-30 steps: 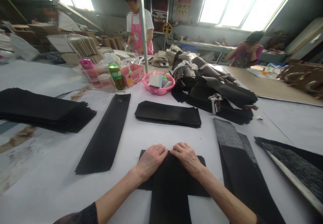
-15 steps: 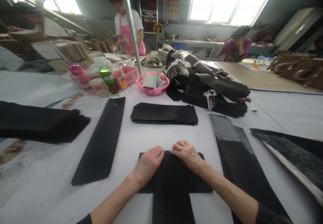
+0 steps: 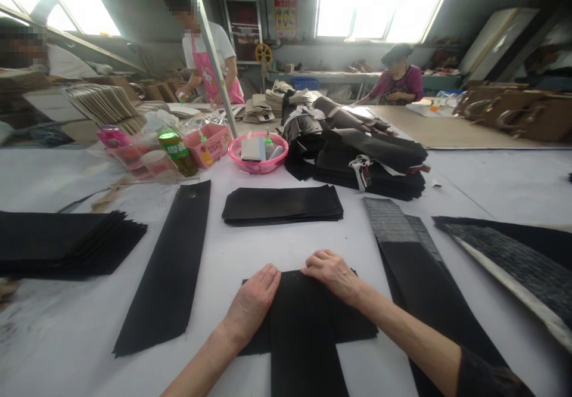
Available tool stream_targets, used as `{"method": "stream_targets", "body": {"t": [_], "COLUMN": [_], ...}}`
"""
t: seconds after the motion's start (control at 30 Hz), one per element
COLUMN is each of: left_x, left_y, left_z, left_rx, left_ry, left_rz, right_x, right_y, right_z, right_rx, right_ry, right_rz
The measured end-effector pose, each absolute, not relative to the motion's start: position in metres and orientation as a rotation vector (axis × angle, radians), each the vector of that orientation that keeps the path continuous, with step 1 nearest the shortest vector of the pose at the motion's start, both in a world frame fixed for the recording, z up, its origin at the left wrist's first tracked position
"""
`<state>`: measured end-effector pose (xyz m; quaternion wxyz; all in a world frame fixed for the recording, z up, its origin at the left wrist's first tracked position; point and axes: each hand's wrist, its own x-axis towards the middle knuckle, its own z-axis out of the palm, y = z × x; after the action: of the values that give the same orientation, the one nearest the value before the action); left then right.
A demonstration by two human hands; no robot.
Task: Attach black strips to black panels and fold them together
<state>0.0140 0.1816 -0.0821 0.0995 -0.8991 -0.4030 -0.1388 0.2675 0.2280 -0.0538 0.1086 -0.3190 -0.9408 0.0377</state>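
Observation:
A long black strip (image 3: 306, 337) of sheet material lies lengthwise in front of me, over black pieces (image 3: 355, 322) set crosswise beneath it. At its far left corner is my left hand (image 3: 255, 298), closed, fingers together on the edge. My right hand (image 3: 333, 275) pinches the far right corner, its fingertips curled over the end. The thumbs are mostly hidden. Beyond the hands sits a stack of black rectangular pieces (image 3: 282, 204). To the left lies another black strip (image 3: 167, 272), and to the right are black strips with grey ends (image 3: 393, 224).
A thick black stack (image 3: 58, 239) lies far left; a dark speckled panel (image 3: 504, 260) is at right. Further back stand a pink basin (image 3: 259, 163), a green-labelled bottle (image 3: 176, 149), a pink basket (image 3: 209, 146) and piled black material (image 3: 370, 161). Several people work behind a slanted pole (image 3: 214, 57).
My left hand has slid left and slightly nearer along the strip's end, widening the gap between my hands. My right hand stays at its corner. The camera view has turned slightly right.

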Motion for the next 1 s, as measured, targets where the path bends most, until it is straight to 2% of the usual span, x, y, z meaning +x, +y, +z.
{"method": "stream_targets", "body": {"t": [0.33, 0.67, 0.9, 1.0], "left_x": [0.005, 0.002, 0.004, 0.019], "left_y": [0.176, 0.175, 0.175, 0.177], "left_z": [-0.086, -0.093, -0.063, -0.053], "left_rx": [-2.616, -2.655, -2.742, -2.671], "left_ry": [-1.231, -1.446, -1.761, -1.731], "left_rz": [-0.430, -0.632, -0.816, -0.767], "right_x": [0.280, 0.296, 0.294, 0.283], "right_y": [0.226, 0.214, 0.215, 0.217], "right_z": [-0.055, -0.051, -0.038, -0.039], "right_rx": [-0.973, -1.079, -1.183, -1.266], "right_ry": [-2.740, -2.665, -2.633, -2.566], "right_rz": [0.190, 0.219, 0.232, 0.214]}}
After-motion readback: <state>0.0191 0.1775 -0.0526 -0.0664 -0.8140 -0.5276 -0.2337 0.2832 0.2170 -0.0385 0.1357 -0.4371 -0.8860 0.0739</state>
